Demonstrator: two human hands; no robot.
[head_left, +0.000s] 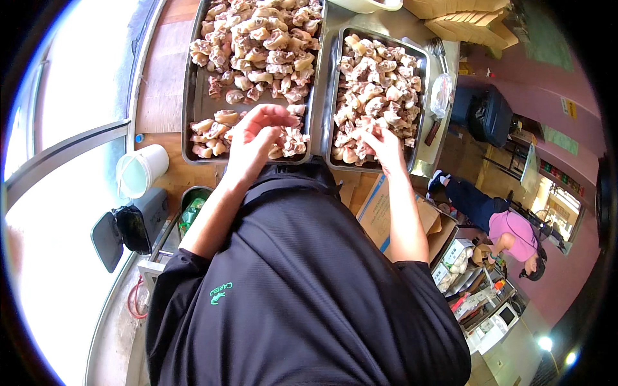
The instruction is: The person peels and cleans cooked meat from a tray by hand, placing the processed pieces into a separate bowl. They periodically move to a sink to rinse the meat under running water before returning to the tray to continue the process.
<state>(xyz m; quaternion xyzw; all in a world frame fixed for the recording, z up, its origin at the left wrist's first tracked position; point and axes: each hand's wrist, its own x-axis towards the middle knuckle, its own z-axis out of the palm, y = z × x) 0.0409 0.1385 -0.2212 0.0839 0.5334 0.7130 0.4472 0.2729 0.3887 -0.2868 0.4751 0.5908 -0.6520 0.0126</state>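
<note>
Head view: we're working bare-handed over a L tray (201, 106) & a R tray (333, 103), both metal, sitting side by side & holding pale, pinkish meat pcs (376, 83). Our L hand (253, 143) is curving over the near end of the L tray, by a small grp of pcs (209, 135); thumb & fingertips are standing apart. A bigger heap (264, 42) is filling that tray's far end, w/ bare metal showing btwn. Our R hand (387, 149) is bending over the near part of the R tray, fingertips bunching tog. at the pcs; we can't tell if they're pinching one. Just R of that tray, a metal utensil (439, 55) & a clear-wrapped item (441, 96) are lying on the metal table (423, 151). Off L, a white bucket (143, 170) is standing nr a gray bin (152, 212), lid hanging open. Far R, a person (512, 231) in a pink top is facing a cluttered counter.
</note>
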